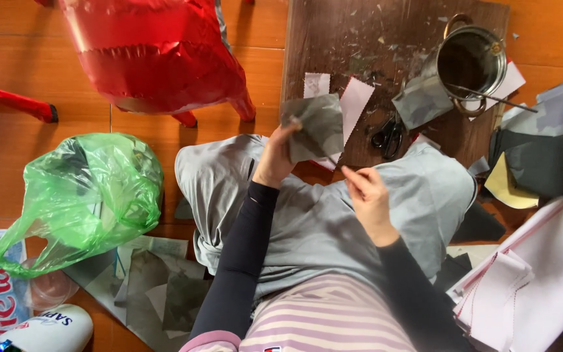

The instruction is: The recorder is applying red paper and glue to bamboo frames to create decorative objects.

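A: Where was the grey fabric piece [314, 127]?

B: I saw it pinched at its left edge by the left hand [275, 160], held up over the knees, long axis roughly vertical. The right hand [365, 192] sat lower right, fingers pressed together on what looked like a thin needle; can't confirm.

A: Nearer hand?

B: Left. Scissors [387, 135] lay apart on the board [333, 39].

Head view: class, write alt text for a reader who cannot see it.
A seated person's left hand holds up a grey fabric piece while the right hand pinches something thin beside it. Scissors and a metal pot sit on a wooden board.
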